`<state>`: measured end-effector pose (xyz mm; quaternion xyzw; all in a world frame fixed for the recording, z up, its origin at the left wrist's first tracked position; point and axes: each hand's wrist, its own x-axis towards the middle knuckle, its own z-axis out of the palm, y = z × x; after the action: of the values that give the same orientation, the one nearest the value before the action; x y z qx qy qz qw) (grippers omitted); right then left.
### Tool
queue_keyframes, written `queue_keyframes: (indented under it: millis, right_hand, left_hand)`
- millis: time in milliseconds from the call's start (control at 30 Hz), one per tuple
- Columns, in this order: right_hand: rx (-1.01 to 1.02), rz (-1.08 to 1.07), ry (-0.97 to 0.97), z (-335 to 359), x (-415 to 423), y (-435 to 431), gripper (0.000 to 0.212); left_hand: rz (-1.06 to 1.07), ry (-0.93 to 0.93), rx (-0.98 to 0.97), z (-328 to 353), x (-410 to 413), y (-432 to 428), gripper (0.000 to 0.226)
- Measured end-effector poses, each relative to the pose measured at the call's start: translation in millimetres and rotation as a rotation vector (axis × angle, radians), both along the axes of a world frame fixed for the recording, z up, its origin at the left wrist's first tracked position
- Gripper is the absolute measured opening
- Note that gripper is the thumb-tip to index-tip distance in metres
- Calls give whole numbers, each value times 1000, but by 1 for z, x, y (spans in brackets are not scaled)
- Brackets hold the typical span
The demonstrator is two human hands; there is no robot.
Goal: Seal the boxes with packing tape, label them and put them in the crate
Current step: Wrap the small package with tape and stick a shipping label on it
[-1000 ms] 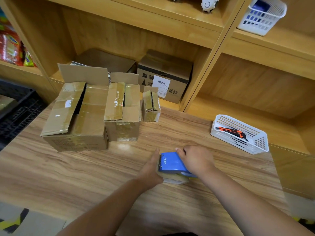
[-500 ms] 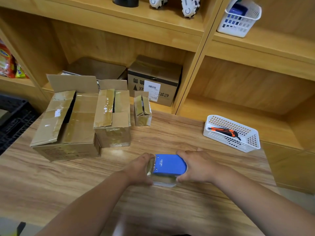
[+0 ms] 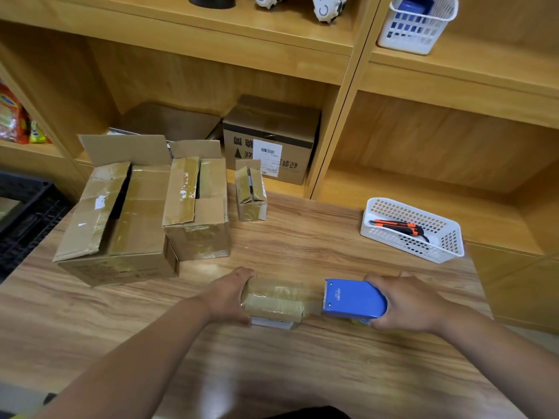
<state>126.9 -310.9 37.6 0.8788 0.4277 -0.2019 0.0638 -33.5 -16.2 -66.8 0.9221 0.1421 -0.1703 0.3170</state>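
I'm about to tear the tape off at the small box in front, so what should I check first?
1. Left hand steadies the small box: ok, it grips the box's left end.
2. Right hand grips the blue tape dispenser: ok.
3. Dispenser past the box's right edge: ok, it is just right of the box, low over the table.
4. Tape lying flat along the box top: cannot tell, glare and blur.
5. Black crate at hand: ok, it sits left of the table.
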Motion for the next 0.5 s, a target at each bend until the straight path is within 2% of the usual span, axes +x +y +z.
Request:
queue_keyframes:
  millis: [500]
  right_hand:
    - [-28,0,37,-36,6,-7,41]
  left_hand:
    - [-49,25,100,4,3,-9,102]
